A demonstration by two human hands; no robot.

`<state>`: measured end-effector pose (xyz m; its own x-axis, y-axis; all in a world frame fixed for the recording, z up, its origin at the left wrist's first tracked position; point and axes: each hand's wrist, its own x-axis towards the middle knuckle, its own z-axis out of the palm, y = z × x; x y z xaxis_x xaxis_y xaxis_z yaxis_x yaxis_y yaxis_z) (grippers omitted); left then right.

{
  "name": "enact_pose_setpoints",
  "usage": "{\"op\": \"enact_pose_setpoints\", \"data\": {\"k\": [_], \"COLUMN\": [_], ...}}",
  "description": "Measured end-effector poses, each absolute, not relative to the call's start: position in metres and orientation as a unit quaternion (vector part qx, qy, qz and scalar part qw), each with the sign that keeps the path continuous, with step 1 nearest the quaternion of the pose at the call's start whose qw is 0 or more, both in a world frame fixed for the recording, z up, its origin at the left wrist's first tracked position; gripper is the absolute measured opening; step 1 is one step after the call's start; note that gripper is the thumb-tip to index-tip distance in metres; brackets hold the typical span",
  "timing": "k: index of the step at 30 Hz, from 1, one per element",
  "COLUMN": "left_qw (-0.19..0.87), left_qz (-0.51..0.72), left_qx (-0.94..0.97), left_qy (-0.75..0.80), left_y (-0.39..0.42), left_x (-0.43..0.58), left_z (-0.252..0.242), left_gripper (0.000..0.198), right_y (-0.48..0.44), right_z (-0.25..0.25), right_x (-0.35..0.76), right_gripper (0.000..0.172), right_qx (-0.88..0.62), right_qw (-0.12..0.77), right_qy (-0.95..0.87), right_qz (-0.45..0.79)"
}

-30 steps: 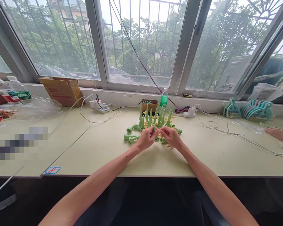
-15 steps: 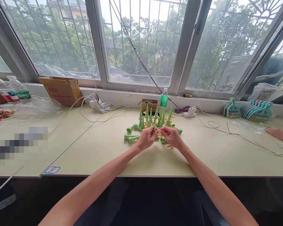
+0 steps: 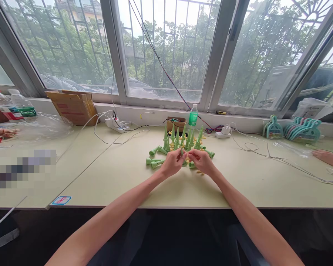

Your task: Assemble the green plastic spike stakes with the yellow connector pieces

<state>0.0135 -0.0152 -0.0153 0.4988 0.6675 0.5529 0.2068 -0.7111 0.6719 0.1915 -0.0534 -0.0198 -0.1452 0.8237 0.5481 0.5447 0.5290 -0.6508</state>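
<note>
My left hand [image 3: 172, 162] is closed round a green cone-shaped piece [image 3: 182, 152], whose tip shows above the fingers. Close beside it, my right hand [image 3: 202, 161] pinches at the same spot; whatever lies between its fingertips is too small to make out. Behind both hands stand several green spiked cones [image 3: 165, 138] in upright rows, with small yellow parts [image 3: 200, 172] among and in front of them. More green cones lie on their sides, some left of my left hand [image 3: 156, 163] and some at the right [image 3: 209, 153].
Behind the cones are a small cardboard box [image 3: 176, 125] and a green bottle [image 3: 193, 115]. Power strips [image 3: 117, 125] and loose cables line the sill. Teal hangers [image 3: 302, 129] stand at right, near another person's hand [image 3: 328, 159]. A larger box [image 3: 72, 107] is at left.
My right hand's fingertips have shifted very slightly beside the green piece. Otherwise both hands and the cones look the same.
</note>
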Motion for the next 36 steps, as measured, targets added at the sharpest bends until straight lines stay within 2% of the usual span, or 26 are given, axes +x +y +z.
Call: {"op": "enact_pose_setpoints", "data": {"k": [36], "left_qw": [0.275], "left_qz": [0.418], "left_qx": [0.827], "left_qy": [0.257], "left_y": [-0.0168], "left_x": [0.0133], "left_z": [-0.0149], "left_gripper": [0.03], "right_y": [-0.0522], "right_z": [-0.0205], "right_x": [0.1921], "right_gripper": [0.026], "right_qx": [-0.457], "right_qw": [0.457], "right_qy": [-0.753], "right_qz": [0.123]}}
